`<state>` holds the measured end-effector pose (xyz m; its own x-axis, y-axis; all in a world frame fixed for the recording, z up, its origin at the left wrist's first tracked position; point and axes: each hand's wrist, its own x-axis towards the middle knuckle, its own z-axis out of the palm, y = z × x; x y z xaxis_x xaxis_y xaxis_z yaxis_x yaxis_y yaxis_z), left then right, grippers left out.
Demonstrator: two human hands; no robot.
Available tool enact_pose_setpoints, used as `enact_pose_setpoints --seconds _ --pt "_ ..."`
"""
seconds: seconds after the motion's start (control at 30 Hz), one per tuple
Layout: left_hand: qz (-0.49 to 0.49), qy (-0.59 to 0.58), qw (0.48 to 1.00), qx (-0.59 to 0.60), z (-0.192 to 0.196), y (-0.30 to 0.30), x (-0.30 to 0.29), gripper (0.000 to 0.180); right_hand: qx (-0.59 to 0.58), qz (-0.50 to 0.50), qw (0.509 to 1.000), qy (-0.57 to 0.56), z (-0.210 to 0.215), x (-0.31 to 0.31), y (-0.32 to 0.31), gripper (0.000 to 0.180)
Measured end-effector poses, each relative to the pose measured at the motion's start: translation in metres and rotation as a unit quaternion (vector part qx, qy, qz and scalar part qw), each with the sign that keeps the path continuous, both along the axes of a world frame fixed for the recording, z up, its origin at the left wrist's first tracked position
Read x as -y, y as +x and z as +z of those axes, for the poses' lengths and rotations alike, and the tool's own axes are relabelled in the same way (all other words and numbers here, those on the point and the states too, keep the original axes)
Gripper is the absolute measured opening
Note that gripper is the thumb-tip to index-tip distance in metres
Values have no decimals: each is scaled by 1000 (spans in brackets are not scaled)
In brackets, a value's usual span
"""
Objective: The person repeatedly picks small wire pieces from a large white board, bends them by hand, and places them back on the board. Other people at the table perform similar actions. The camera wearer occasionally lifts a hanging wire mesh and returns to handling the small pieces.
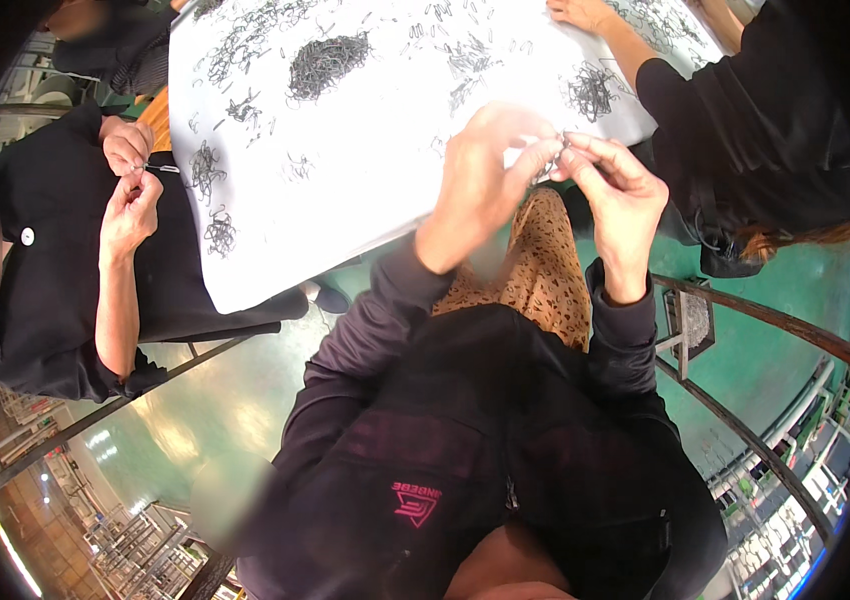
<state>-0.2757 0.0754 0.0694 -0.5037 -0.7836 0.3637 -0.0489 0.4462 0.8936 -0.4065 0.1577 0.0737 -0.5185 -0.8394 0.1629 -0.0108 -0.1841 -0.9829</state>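
Both of my hands meet just over the near edge of a white-covered table [345,215]. My left hand [485,165] is closed, its thumb and fingers pinching a few small dark wire-like pieces [547,168]. My right hand [623,190] is pinched at the same spot, thumb and forefinger against those pieces; the exact shape of what it grips is too small to make out. Nearest to my hands on the table lies a small pile of thin dark pieces [593,92].
A dense dark heap [329,66] and several looser piles [221,232] are spread over the table. At the left a co-worker's hands [133,180] hold a small thin piece. Another co-worker's arm [617,38] reaches over the table from the right. A metal-framed stand [690,318] is on the green floor.
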Motion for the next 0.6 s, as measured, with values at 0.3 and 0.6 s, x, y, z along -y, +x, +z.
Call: enact_pose_setpoints --seconds 0.3,0.6 --pt "53 66 995 -50 -10 -2 -24 6 7 5 998 -69 2 18 -2 22" --pt "-9 138 986 -98 -19 1 -24 7 -437 102 892 46 -126 182 -50 17"
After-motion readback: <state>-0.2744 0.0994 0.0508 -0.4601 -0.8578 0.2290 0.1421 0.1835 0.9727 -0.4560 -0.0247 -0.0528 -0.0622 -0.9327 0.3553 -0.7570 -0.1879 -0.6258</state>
